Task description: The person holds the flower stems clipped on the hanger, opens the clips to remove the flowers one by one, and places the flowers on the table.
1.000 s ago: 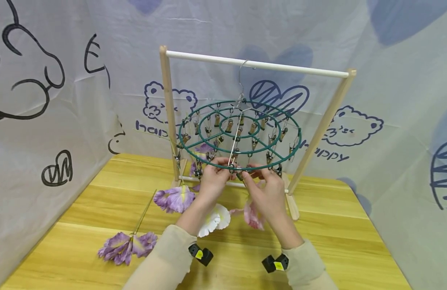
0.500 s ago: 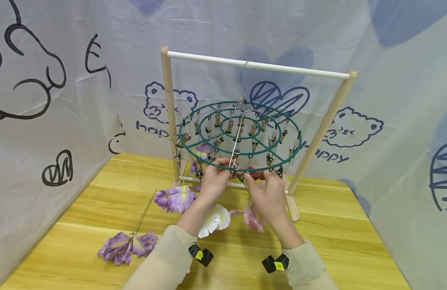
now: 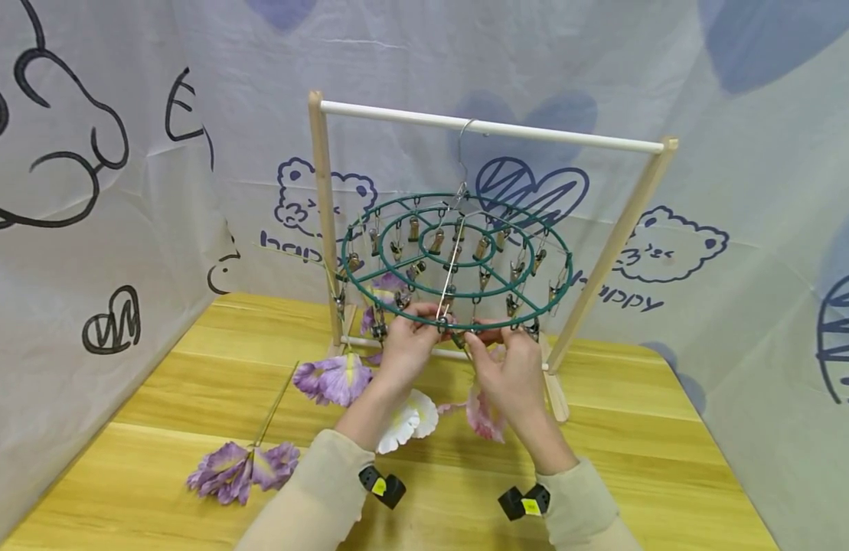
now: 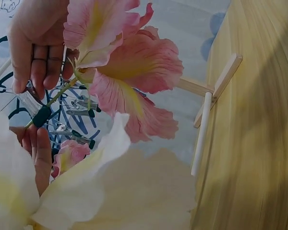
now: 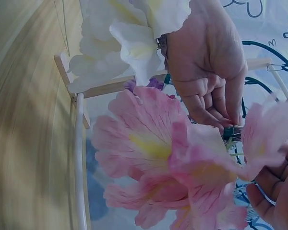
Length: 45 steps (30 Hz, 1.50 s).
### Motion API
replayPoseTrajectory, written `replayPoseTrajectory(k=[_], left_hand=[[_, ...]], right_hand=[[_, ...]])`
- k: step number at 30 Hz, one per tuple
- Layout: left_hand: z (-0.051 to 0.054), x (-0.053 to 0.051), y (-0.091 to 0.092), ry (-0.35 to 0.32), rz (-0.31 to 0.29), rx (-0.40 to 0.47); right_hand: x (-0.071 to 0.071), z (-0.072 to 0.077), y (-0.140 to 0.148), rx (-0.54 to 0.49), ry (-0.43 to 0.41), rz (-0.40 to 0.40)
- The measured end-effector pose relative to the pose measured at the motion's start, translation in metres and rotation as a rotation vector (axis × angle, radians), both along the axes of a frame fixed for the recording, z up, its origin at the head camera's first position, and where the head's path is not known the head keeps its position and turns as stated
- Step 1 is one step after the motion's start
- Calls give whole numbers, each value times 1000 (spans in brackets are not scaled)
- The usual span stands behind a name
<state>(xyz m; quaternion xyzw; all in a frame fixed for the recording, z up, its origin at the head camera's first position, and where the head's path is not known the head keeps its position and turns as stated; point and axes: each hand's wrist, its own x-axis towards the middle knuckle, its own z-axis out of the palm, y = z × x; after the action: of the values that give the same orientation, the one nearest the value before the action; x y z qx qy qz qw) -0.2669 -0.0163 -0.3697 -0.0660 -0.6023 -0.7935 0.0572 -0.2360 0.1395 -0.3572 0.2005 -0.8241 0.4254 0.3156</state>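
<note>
The likeliest trouble sits right between the two hands. The right hand (image 3: 510, 366) pinches the metal body of a green-tipped clip (image 4: 36, 108), while the left hand (image 3: 406, 344) has finger and thumb together on the stem (image 4: 60, 93) just beside the clip's tip. The pink artificial iris (image 4: 141, 62) that this stem bears hangs below the right hand. The stem crosses the clip's tip, but whether it lies squarely between the gripping faces or merely against them cannot be told. If it is only alongside, the iris could drop to the worktop (image 3: 638, 428) below the hands once the fingers let go. A thin, smooth stem caught by its very end might also swivel, since the broad petals would weigh down one side.

The green round drying hanger (image 3: 390, 298) reaches over and beyond both hands, hung by a single wire hook (image 3: 461, 145) on the white rod (image 3: 569, 136). A downward tug on the clip would probably tilt the rings and swing the other clips, because nothing visible steadies the far edge.

Crowding is another risk: the white flower (image 3: 410, 421) is close below the left hand, and a purple iris (image 3: 334, 379) hangs to its left. A hasty withdrawal of the left hand could snag either one, bending petals or pulling a stem loose.
</note>
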Motion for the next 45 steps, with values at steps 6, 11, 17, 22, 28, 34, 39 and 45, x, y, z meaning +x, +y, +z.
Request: replayPoseTrajectory(k=[6, 11, 17, 22, 28, 34, 39, 45], left_hand=[[0, 1, 0, 6, 0, -21], [0, 1, 0, 14, -5, 2], [-2, 2, -2, 13, -11, -11], [-2, 3, -2, -8, -14, -17], [-2, 2, -2, 1, -10, -14], [-2, 3, -3, -3, 1, -30], [-6, 2, -4, 4, 4, -29], [-7, 2, -4, -3, -12, -33]], right_hand=[[-1, -4, 0, -2, 29, -14], [0, -4, 0, -17, 26, -16], [0, -4, 0, -30, 7, -10], [0, -5, 1, -30, 12, -9], [0, -4, 1, -35, 10, -14], [0, -4, 1, -36, 8, -20], [0, -4, 1, -40, 3, -16], [0, -5, 1, -52, -13, -8]])
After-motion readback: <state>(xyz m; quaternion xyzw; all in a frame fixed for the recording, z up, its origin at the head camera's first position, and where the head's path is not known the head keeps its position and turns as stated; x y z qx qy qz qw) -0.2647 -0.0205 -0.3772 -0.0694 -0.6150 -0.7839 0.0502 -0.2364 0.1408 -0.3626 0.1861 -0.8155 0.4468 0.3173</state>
